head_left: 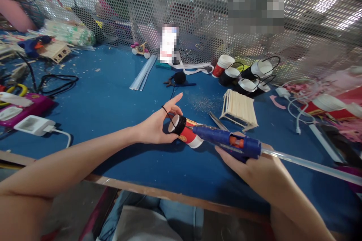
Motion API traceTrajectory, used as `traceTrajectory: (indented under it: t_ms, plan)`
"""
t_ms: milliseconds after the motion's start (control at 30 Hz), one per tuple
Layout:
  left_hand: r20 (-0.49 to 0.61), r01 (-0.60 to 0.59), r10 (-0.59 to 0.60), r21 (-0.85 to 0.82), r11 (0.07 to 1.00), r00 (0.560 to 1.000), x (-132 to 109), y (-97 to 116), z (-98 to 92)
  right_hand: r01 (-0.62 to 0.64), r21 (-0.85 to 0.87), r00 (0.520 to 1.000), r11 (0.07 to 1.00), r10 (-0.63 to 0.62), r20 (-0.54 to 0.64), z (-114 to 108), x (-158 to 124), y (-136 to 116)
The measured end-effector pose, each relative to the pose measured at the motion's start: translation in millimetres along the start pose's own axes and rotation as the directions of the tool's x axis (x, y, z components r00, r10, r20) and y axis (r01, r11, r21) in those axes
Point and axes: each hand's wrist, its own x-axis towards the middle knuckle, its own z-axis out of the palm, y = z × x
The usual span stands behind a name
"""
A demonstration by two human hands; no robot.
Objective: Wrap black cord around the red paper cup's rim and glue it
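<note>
My left hand grips a small red and white paper cup lying on its side on the blue table; a black band wraps the cup's mouth and a thin black cord loops over my raised index finger. My right hand holds a blue hot glue gun with its nozzle touching the cup near the black band. A clear glue stick juts out of the gun's back toward the right.
Behind the cup stand a popsicle-stick frame, scissors and several cups with black handles. Clear glue sticks and a phone lie by the perforated metal wall. Power strip and cables sit left. Another person's arm is far left.
</note>
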Motion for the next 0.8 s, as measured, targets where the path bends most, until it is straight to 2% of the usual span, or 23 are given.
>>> traceTrajectory:
  t_ms: [100, 200, 367, 533, 800]
  plan:
    - [-0.016, 0.041, -0.041, -0.010, 0.999, 0.999, -0.3, -2.5, 0.2, 0.089, 0.002, 0.996, 0.996, -0.089, 0.001, 0.1, -1.6, -1.4]
    - [-0.031, 0.077, -0.077, -0.007, 0.997, 0.997, -0.3, -3.6, 0.1, -0.026, 0.064, 1.000, 0.998, 0.026, 0.009, 0.6, -0.6, -6.1]
    - [-0.026, 0.070, -0.071, -0.031, 0.997, 0.997, 0.7, -2.3, 0.1, -0.204, 0.231, 0.975, 0.951, 0.178, 0.130, -2.3, 6.7, -15.3]
    - [-0.034, 0.086, -0.087, -0.034, 0.996, 0.996, 0.7, -1.0, 0.2, -0.250, 0.239, 0.968, 0.938, 0.239, 0.072, -3.2, 11.3, -16.5]
    - [-0.057, 0.095, -0.097, -0.032, 0.995, 0.994, 2.5, 0.3, 1.4, -0.125, 0.241, 0.985, 0.962, 0.092, 0.143, -1.3, 4.1, -6.7]
